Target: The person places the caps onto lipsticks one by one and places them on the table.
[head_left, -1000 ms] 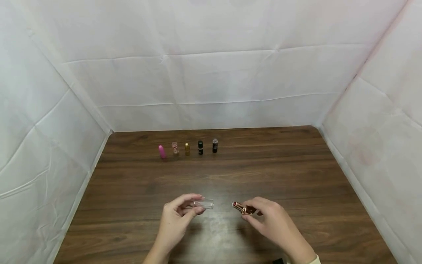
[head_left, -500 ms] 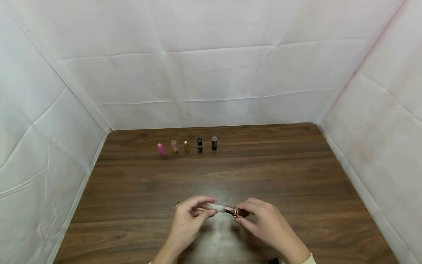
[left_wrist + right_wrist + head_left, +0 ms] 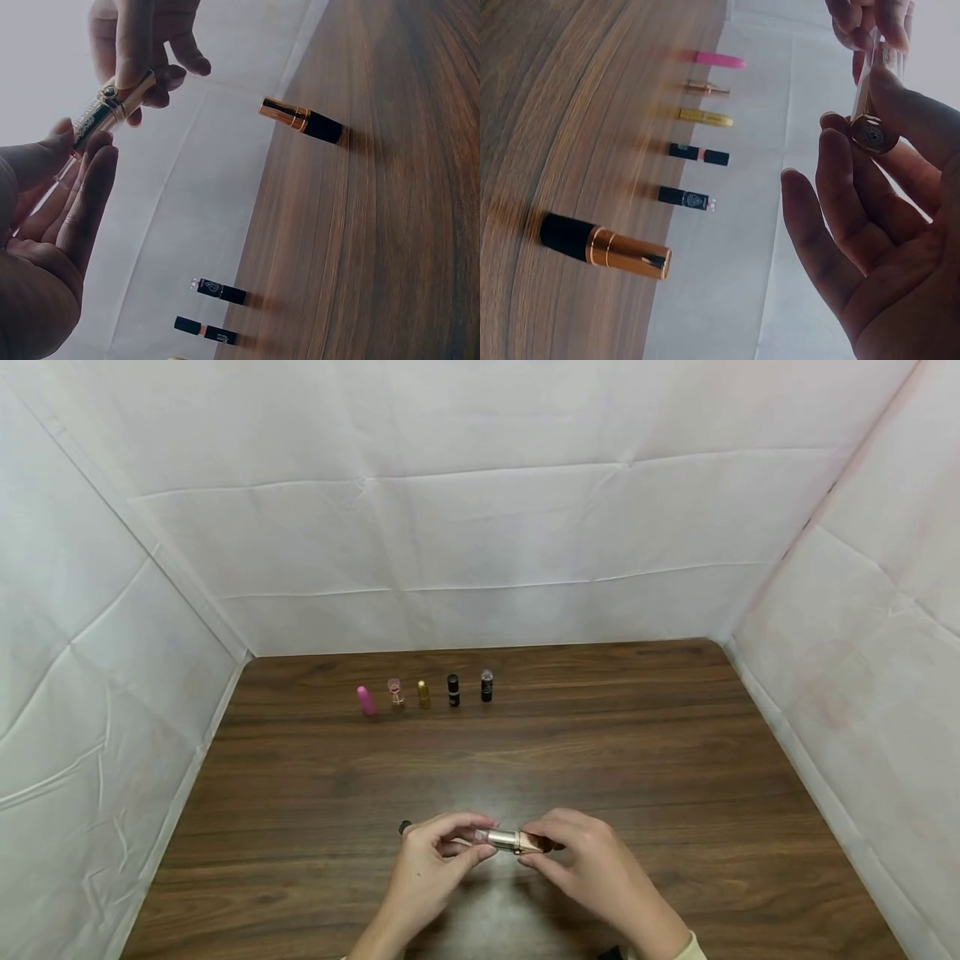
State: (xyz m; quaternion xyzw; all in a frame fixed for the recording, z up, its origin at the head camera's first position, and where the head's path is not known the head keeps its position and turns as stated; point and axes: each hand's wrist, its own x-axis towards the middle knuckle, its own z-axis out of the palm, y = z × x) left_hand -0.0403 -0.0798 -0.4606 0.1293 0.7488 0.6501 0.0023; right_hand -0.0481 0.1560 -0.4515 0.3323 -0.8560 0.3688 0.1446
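My left hand (image 3: 423, 864) pinches a clear lipstick cap (image 3: 482, 836) between thumb and fingers. A rose-gold lipstick (image 3: 534, 843) is gripped at its base by my right hand (image 3: 592, 856). Its narrower end lies inside the cap, and the two are in line, roughly level above the table. A round label marks the lipstick's base (image 3: 871, 136) in the right wrist view. Upright on the table stands a black-and-gold lipstick (image 3: 630, 251), clear of both hands in the wrist views. Behind my left knuckles a small dark round thing (image 3: 405, 827) peeks out, its kind unclear.
Several lipsticks stand in a row near the back edge: pink (image 3: 366, 700), clear-topped rose (image 3: 396, 692), gold (image 3: 423, 695), black (image 3: 453, 691) and black with a clear top (image 3: 487, 686). White cloth walls (image 3: 480, 543) enclose the brown wooden table (image 3: 637, 735).
My hands have come together from apart, the left moving right and the right moving left. The lipstick's exposed end has gone into the clear cap.
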